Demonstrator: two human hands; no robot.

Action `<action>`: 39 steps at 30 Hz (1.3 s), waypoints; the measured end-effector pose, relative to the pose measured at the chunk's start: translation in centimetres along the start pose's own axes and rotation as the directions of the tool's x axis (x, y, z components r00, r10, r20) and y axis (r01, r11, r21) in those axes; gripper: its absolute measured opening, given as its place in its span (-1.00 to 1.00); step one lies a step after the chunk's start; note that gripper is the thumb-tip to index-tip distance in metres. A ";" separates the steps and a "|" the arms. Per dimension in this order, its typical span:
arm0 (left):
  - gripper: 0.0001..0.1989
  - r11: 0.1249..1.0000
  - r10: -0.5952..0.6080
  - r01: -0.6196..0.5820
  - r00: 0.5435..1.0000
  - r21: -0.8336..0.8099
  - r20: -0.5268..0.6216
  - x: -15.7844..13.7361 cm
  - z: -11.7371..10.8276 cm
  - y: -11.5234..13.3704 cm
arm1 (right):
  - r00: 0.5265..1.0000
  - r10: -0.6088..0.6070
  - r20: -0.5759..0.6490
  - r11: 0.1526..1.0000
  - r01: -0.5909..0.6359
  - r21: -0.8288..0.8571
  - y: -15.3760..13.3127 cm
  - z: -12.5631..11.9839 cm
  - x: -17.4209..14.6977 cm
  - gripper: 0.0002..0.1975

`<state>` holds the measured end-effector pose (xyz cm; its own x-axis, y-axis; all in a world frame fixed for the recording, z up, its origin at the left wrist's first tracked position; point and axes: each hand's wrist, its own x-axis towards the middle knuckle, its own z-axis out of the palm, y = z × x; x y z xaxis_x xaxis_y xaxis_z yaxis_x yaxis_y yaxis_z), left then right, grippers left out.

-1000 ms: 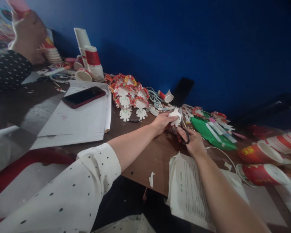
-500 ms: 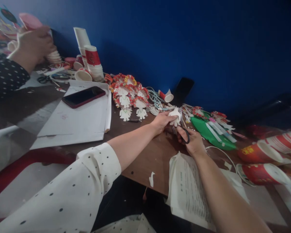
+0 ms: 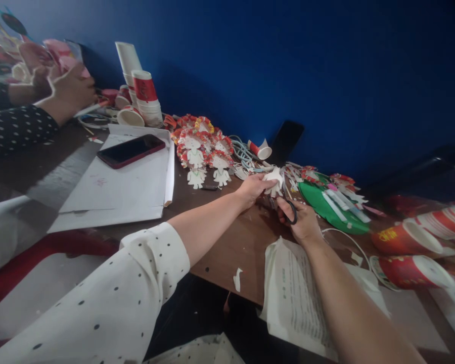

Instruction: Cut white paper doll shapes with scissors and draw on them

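Observation:
Pinched in my left hand (image 3: 255,189) is a white paper doll cutout (image 3: 275,182), held a little above the brown table. My right hand (image 3: 303,221) is closed around the black-handled scissors (image 3: 292,212), just below and right of the cutout. The blades are mostly hidden by my fingers and the paper, so how far they stand apart I cannot tell. Left of my hands lie several finished-looking paper dolls (image 3: 194,151) with red and orange frilled hair. White paper scraps (image 3: 293,174) lie behind the cutout.
A phone (image 3: 132,150) rests on a white folder (image 3: 109,192). Stacked paper cups (image 3: 147,98) stand behind it. A green disc (image 3: 326,207) and red cups (image 3: 405,237) lie to the right; a printed bag (image 3: 291,298) hangs over the table edge. At left, another person's hands (image 3: 66,91) handle pink cups.
My hands, the cutout and the scissors look almost unmoved. The other person's hand has come down and right, and a second hand now shows beside the pink cups.

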<state>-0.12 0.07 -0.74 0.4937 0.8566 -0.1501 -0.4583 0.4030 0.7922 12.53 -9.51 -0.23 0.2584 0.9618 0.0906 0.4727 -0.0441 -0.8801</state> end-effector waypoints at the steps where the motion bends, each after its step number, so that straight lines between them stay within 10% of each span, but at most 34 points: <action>1: -0.95 1.000 0.003 -0.003 1.000 0.005 -0.001 0.0 0.0 0.0 | 1.000 -0.004 0.003 1.000 0.004 -0.005 0.0 0.0 0.0 -0.51; 39: -0.92 0.997 0.031 -0.033 0.999 0.064 0.030 1.3 -0.9 -0.3 | 1.000 0.007 0.026 0.999 -0.006 -0.036 0.0 -0.2 -0.1 -0.51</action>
<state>-0.02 1.38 -1.69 0.5008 0.8589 -0.1075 -0.4262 0.3528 0.8330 12.62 -9.60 -0.13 0.2394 0.9682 0.0720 0.5014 -0.0597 -0.8632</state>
